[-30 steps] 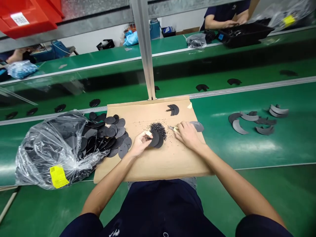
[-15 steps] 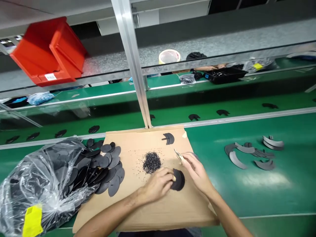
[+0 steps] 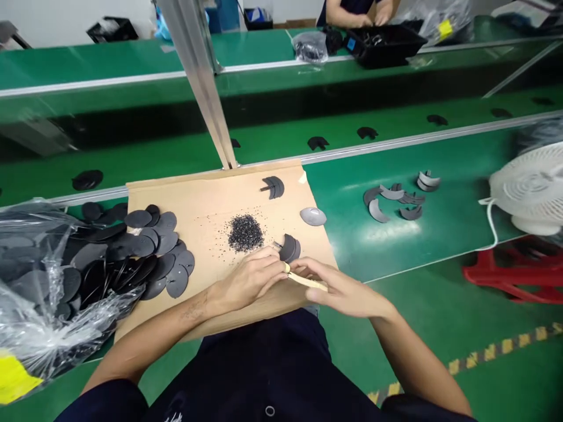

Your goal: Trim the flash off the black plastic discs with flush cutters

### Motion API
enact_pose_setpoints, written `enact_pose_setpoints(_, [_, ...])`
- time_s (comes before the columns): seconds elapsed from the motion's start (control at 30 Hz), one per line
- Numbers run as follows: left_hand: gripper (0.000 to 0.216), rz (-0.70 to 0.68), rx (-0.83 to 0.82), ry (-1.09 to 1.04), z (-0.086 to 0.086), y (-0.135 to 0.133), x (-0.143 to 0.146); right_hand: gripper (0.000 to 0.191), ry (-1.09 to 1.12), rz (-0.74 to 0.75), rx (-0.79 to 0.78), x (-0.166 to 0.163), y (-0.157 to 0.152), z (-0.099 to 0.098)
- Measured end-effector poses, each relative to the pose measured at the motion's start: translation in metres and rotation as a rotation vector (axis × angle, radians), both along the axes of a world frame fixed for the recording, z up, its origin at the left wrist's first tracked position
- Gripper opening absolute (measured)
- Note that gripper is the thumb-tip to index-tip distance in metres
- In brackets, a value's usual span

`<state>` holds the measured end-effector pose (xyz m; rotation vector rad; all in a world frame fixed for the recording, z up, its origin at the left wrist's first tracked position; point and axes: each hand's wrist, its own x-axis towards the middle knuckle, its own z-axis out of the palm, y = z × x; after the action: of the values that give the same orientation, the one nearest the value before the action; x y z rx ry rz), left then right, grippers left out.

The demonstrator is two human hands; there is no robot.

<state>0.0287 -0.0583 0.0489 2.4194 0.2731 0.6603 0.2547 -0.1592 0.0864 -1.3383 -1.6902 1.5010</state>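
Note:
My left hand [image 3: 246, 280] pinches a black fan-shaped disc [image 3: 289, 248] just above the cardboard sheet [image 3: 206, 193]. My right hand [image 3: 343, 289] sits beside it, fingers closed round a thin pale tool [image 3: 305, 282] that points toward the disc. A small heap of tiny black bits [image 3: 245, 231] lies just beyond my left hand. A pile of black discs [image 3: 149, 246] spreads over the sheet's left side, spilling from a clear plastic bag [image 3: 39, 293]. Another folded black piece [image 3: 272, 187] lies at the sheet's far edge, and a grey disc [image 3: 313, 216] at its right edge.
Grey crescent offcuts [image 3: 396, 199] lie on the green belt to the right. A white fan [image 3: 530, 189] stands at far right above a red stool [image 3: 514, 272]. A metal post [image 3: 202, 88] rises behind the sheet. Another person's hands work at a black tray [image 3: 382, 41] across the line.
Both hands drew back toward me from the heap of bits, carrying the disc and the tool. The camera view swung up, then down and to the right.

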Motion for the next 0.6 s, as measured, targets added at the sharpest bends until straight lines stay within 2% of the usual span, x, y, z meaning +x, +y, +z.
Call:
enact_pose_setpoints(0.07, [0.023,0.039,-0.272,-0.026,-0.002,-0.007,-0.011,0.083,0.272,0.109,-0.067,0.006,-0.013,-0.009])
enact_pose_setpoints(0.13, [0.023,0.123,-0.556,-0.045,-0.004,-0.017,-0.017,0.105,0.493,0.075,-0.064,0.004,-0.025,-0.023])
enact_pose_setpoints(0.17, [0.025,0.153,-0.694,-0.056,-0.006,-0.023,-0.018,0.108,0.538,0.016,-0.045,-0.002,-0.029,-0.029])
enact_pose_setpoints(0.23, [0.031,0.160,-0.919,-0.072,-0.009,-0.033,-0.014,0.107,0.503,-0.216,0.042,-0.021,-0.033,-0.039])
enact_pose_setpoints(0.27, [0.034,0.145,-0.995,-0.072,-0.010,-0.038,-0.010,0.107,0.476,-0.303,0.059,-0.032,-0.032,-0.042])
enact_pose_setpoints(0.33, [0.039,0.098,-1.052,-0.061,-0.013,-0.041,-0.001,0.094,0.579,-0.462,0.098,-0.055,-0.028,-0.043])
enact_pose_setpoints(0.4, [0.041,0.070,-0.944,-0.052,-0.015,-0.037,0.006,0.070,0.712,-0.577,0.161,-0.070,-0.020,-0.039])
enact_pose_setpoints(0.47, [0.042,0.100,-0.666,-0.042,-0.018,-0.026,0.010,0.051,0.760,-0.694,0.256,-0.074,-0.013,-0.034])
enact_pose_setpoints(0.53, [0.038,0.187,-0.312,0.021,-0.021,-0.012,0.014,0.045,0.718,-0.798,0.356,-0.068,-0.007,-0.028])
enact_pose_setpoints(0.6, [0.036,0.268,-0.020,0.161,-0.025,0.001,0.019,0.047,0.662,-0.829,0.399,-0.058,-0.002,-0.023])
